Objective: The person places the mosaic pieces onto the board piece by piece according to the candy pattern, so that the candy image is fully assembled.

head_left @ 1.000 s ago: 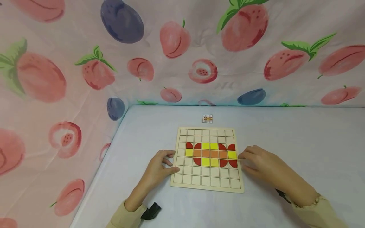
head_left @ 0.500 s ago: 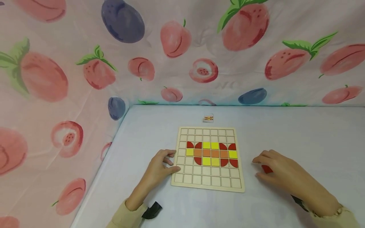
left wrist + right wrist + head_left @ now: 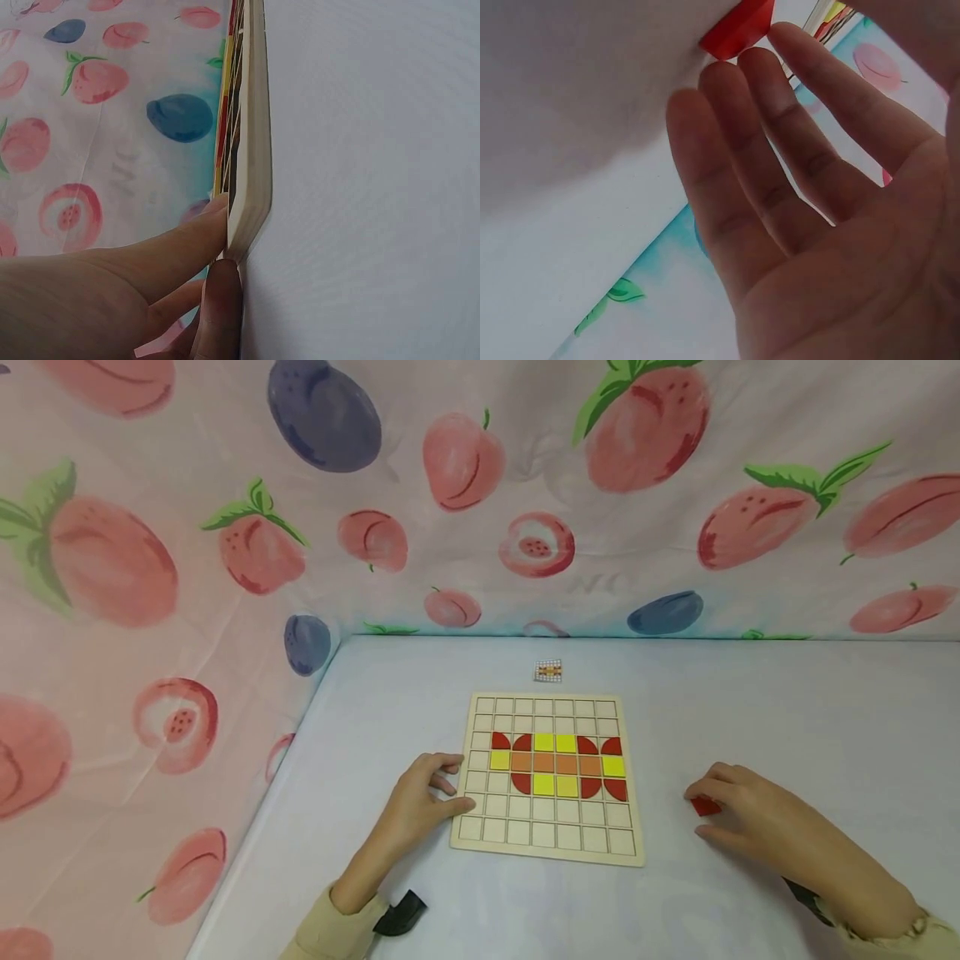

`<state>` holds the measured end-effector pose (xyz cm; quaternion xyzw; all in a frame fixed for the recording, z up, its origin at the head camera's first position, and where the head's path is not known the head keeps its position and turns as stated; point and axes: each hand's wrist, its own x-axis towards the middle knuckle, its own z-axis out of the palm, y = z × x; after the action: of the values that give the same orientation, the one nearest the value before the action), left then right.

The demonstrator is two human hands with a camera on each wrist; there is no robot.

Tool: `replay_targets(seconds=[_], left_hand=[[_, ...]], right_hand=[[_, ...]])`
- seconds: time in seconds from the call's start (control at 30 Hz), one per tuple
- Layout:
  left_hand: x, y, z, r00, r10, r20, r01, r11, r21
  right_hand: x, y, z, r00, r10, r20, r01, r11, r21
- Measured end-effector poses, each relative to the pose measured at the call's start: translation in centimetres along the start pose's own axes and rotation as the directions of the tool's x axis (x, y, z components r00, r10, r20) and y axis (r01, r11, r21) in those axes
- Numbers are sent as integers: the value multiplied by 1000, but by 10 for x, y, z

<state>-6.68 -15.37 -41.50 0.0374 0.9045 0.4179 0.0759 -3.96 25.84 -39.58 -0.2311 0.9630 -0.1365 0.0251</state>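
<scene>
A wooden grid board lies flat on the table, with red quarter-circle tiles, yellow square tiles and orange square tiles across its middle rows. My left hand rests at the board's left edge, thumb on the rim and fingers along the side; the left wrist view shows its fingertips touching the board's edge. Right of the board, my right hand is over the table, fingers extended. A loose red tile lies by its fingertips, apart from the thumb; in the right wrist view the red tile meets the fingertips.
A small pattern card lies beyond the board's far edge. Fruit-printed cloth rises behind and on the left of the white-covered table. A black strap hangs at the left wrist.
My right hand has moved away from the board's right edge, to the right and nearer. The red tile has come into view under its fingers. My left hand stays at the board.
</scene>
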Motion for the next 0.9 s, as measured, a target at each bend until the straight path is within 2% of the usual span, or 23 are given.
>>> replay_targets(seconds=[0.23, 0.53, 0.9], left_hand=[[0, -1, 0, 1000, 6, -4, -6, 1000, -6], [0, -1, 0, 1000, -22, 2, 22, 1000, -16], [-1, 0, -1, 1000, -22, 5, 22, 1000, -10]], right_hand=[[3, 2, 3, 1000, 17, -11, -16, 999, 42], [6, -1, 6, 999, 31, -33, -30, 999, 29], [8, -1, 7, 998, 33, -50, -31, 999, 38]])
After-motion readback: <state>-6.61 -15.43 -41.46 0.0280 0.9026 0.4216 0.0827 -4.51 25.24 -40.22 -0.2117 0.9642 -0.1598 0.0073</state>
